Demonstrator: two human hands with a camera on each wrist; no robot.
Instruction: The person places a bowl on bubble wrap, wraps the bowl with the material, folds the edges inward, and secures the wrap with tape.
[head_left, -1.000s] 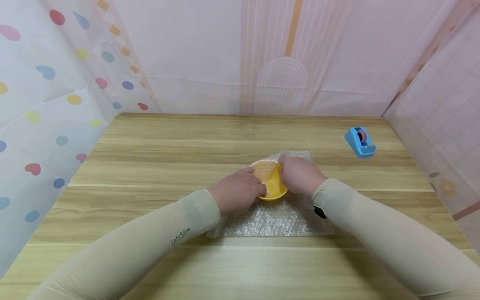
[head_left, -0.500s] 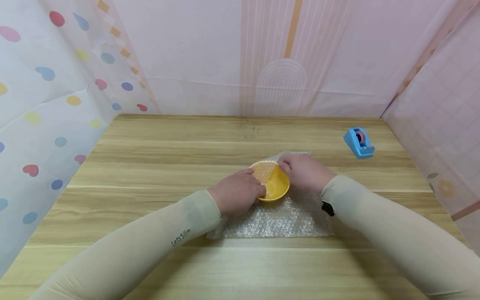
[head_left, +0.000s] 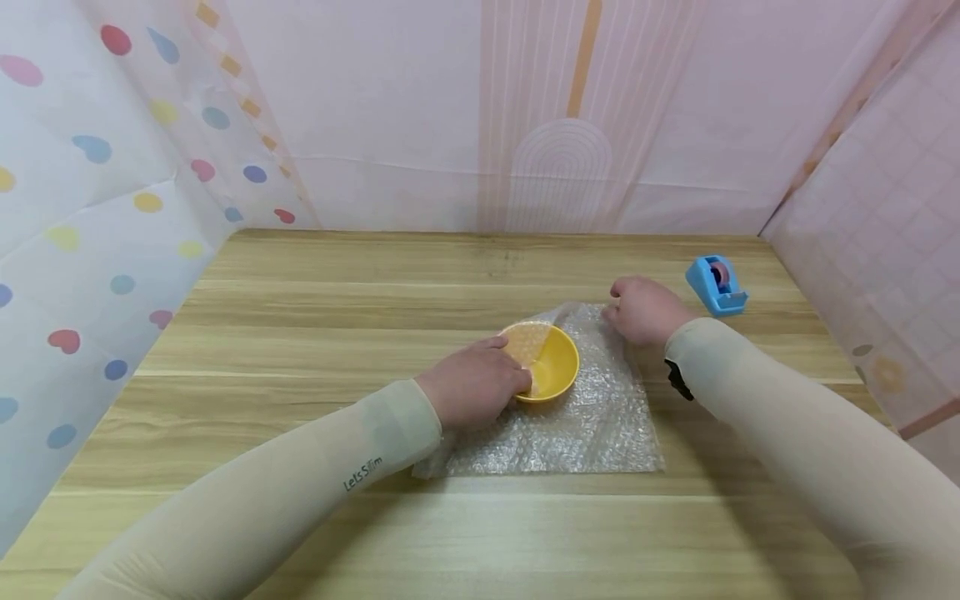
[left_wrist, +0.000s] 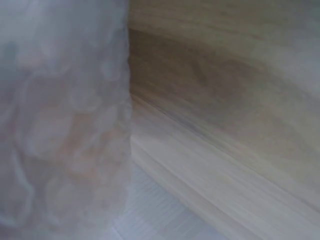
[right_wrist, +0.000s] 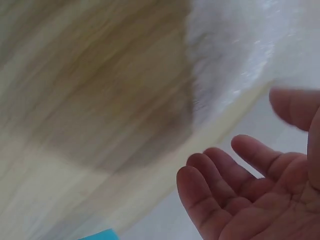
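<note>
A yellow bowl [head_left: 558, 358] stands on a sheet of clear bubble wrap [head_left: 555, 442] on the wooden table. One flap of the wrap folds over the bowl's left rim and into it. My left hand [head_left: 472, 383] grips the flap at that rim, its thumb inside the bowl. In the left wrist view, bubble wrap [left_wrist: 65, 110] blurs what lies behind it. Near the sheet's far right corner is my right hand [head_left: 645, 311]. The right wrist view shows this right hand [right_wrist: 255, 190] holding nothing, fingers loosely bent and thumb apart.
A blue tape dispenser [head_left: 716, 286] with a pink roll stands at the back right, just beyond my right hand. Patterned sheets hang behind the wooden table [head_left: 315, 308] and along both sides.
My right hand has left the bowl's right rim and moved right and away, to the sheet's far corner. My left hand and the bowl stay in place.
</note>
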